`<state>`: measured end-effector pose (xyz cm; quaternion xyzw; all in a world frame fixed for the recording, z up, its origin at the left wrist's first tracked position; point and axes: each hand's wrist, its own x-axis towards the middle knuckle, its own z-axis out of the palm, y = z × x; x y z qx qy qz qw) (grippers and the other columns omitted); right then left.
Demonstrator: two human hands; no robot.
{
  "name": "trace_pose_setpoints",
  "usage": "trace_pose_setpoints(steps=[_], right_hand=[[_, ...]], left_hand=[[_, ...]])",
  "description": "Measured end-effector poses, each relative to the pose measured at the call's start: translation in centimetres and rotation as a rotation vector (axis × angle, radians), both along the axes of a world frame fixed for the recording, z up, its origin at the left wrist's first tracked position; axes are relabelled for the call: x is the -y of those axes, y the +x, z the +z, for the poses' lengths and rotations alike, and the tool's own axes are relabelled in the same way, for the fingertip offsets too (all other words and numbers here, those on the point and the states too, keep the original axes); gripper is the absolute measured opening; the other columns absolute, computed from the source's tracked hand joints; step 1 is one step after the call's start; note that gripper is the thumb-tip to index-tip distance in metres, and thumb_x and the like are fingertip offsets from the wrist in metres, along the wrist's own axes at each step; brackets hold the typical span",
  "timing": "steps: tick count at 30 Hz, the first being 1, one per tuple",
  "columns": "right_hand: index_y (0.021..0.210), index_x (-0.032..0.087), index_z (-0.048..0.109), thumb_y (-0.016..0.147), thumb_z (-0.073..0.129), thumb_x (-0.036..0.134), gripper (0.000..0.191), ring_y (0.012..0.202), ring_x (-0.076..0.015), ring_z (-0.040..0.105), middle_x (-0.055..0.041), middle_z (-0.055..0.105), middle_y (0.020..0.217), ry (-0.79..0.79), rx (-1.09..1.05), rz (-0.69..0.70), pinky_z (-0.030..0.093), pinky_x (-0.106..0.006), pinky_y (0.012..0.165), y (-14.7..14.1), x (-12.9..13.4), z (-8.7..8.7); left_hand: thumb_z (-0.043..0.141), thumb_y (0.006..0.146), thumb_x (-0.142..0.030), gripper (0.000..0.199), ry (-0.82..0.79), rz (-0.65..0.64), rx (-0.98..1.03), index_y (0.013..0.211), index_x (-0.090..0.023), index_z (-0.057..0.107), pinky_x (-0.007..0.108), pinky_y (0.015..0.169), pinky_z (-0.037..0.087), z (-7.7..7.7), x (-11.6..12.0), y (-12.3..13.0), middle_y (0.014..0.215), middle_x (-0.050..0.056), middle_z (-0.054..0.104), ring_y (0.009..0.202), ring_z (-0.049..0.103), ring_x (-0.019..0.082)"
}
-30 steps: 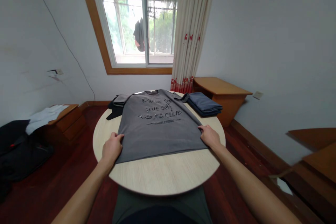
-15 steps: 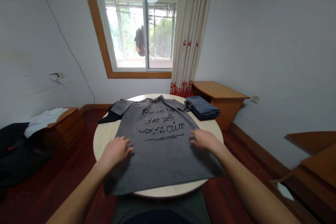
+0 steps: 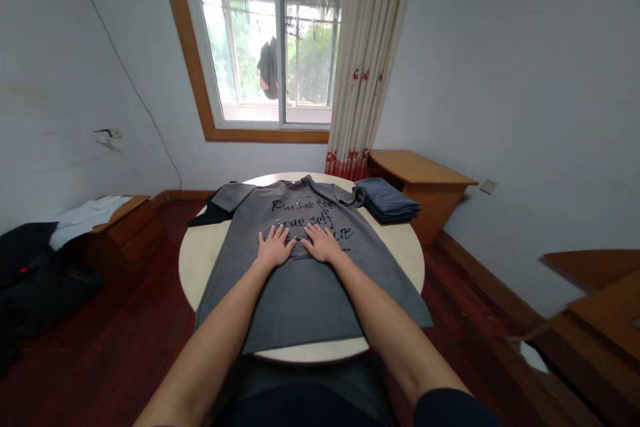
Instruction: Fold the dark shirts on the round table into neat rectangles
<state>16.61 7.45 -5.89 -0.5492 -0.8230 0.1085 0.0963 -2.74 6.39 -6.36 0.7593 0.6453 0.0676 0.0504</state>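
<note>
A dark grey T-shirt (image 3: 305, 300) with black printed lettering lies spread over a round pale table (image 3: 193, 260). Its collar points toward the window and its hem hangs over the near edge. My left hand (image 3: 273, 247) rests flat on the shirt's chest, fingers spread over the print. Close beside it, my right hand (image 3: 321, 243) also lies flat with fingers apart. Both hands cover part of the lettering, and neither grips the cloth.
Folded dark blue-grey clothes (image 3: 387, 200) are stacked at the table's back right. A black garment (image 3: 210, 212) lies at the back left, partly under the sleeve. A wooden desk (image 3: 420, 170) stands behind, and a low cabinet (image 3: 125, 233) holds white cloth (image 3: 87, 220) on the left.
Both hands have moved inward and forward from the shirt's sides to the middle of its chest print. The hem's left part hangs differently, and the view has shifted slightly.
</note>
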Motion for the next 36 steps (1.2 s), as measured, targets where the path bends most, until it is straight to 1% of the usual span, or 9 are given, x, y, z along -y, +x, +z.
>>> trace_pose_setpoints(steps=[6,12,17,21,25,27,30,33,36], right_hand=[[0.159,0.015,0.029,0.103,0.026,0.058,0.071,0.155,-0.0232,0.014,-0.0097,0.021,0.168,-0.005,0.039,-0.174,0.010,-0.044,0.124,3.7,-1.0,-0.3],[0.159,0.013,0.029,0.103,0.024,0.057,0.071,0.154,-0.0236,0.017,-0.0111,0.023,0.167,0.014,0.092,-0.321,0.013,-0.044,0.123,8.7,-2.0,-0.7],[0.153,0.015,0.043,0.103,0.032,0.046,0.060,0.149,-0.0246,0.030,-0.0126,0.036,0.162,0.096,0.095,-0.435,0.021,-0.040,0.121,11.5,-1.9,-1.1],[0.143,0.020,0.058,0.102,0.036,0.037,0.050,0.139,-0.0284,0.043,-0.0139,0.048,0.152,0.180,0.050,-0.595,0.034,-0.043,0.113,12.4,-1.0,-0.8],[0.133,0.023,0.067,0.096,0.041,0.025,0.046,0.121,-0.0309,0.057,-0.0173,0.058,0.132,0.217,0.015,-0.738,0.047,-0.041,0.097,12.9,-0.1,-0.3],[0.133,0.024,0.067,0.091,0.045,0.020,0.048,0.110,-0.0285,0.063,-0.0166,0.059,0.129,0.182,0.019,-0.737,0.050,-0.036,0.089,13.3,0.3,-0.1],[0.133,0.024,0.067,0.086,0.050,0.018,0.050,0.100,-0.0256,0.069,-0.0143,0.061,0.131,0.127,0.067,-0.709,0.052,-0.033,0.083,14.0,1.0,0.2],[0.127,0.025,0.071,0.083,0.056,0.018,0.047,0.105,-0.0273,0.070,-0.0124,0.068,0.126,0.074,0.143,-0.657,0.053,-0.033,0.083,14.7,1.7,0.8],[0.117,0.024,0.076,0.082,0.060,0.018,0.039,0.107,-0.0302,0.069,-0.0138,0.072,0.117,-0.015,0.216,-0.627,0.054,-0.035,0.082,14.9,1.5,2.3]], left_hand=[[0.021,0.097,-0.065,0.076,-0.019,0.137,0.008,0.159,-0.022,0.032,0.060,0.122,0.011,0.2,-0.6,-3.4,0.168,0.006,0.018,0.156,0.013,0.030],[0.021,0.097,-0.063,0.077,0.006,0.267,-0.012,0.159,-0.020,0.033,0.054,0.123,0.016,0.0,-1.0,-8.6,0.168,0.008,0.020,0.155,0.016,0.030],[0.023,0.099,-0.055,0.068,0.078,0.351,-0.010,0.155,-0.022,0.042,0.056,0.120,0.022,-0.2,-0.4,-10.8,0.166,0.010,0.028,0.153,0.022,0.031],[0.030,0.099,-0.043,0.056,0.195,0.448,-0.012,0.142,-0.023,0.059,0.054,0.110,0.038,0.1,0.4,-11.0,0.158,0.012,0.043,0.140,0.042,0.035],[0.034,0.097,-0.035,0.049,0.253,0.503,0.056,0.129,-0.025,0.070,0.044,0.090,0.050,0.5,0.8,-11.2,0.134,0.015,0.060,0.113,0.061,0.033],[0.033,0.097,-0.031,0.049,0.222,0.510,0.088,0.130,-0.025,0.070,0.041,0.085,0.051,0.7,1.0,-11.4,0.127,0.016,0.063,0.104,0.066,0.031],[0.035,0.094,-0.027,0.050,0.171,0.506,0.088,0.130,-0.024,0.070,0.040,0.085,0.052,0.8,1.3,-11.5,0.127,0.014,0.067,0.105,0.068,0.030],[0.041,0.090,-0.027,0.048,0.090,0.499,0.069,0.128,-0.025,0.070,0.040,0.086,0.053,1.0,1.6,-11.9,0.125,0.011,0.071,0.110,0.068,0.031],[0.050,0.085,-0.026,0.045,-0.015,0.470,0.030,0.124,-0.028,0.072,0.041,0.086,0.054,2.1,1.2,-12.4,0.123,0.010,0.072,0.111,0.067,0.033]])
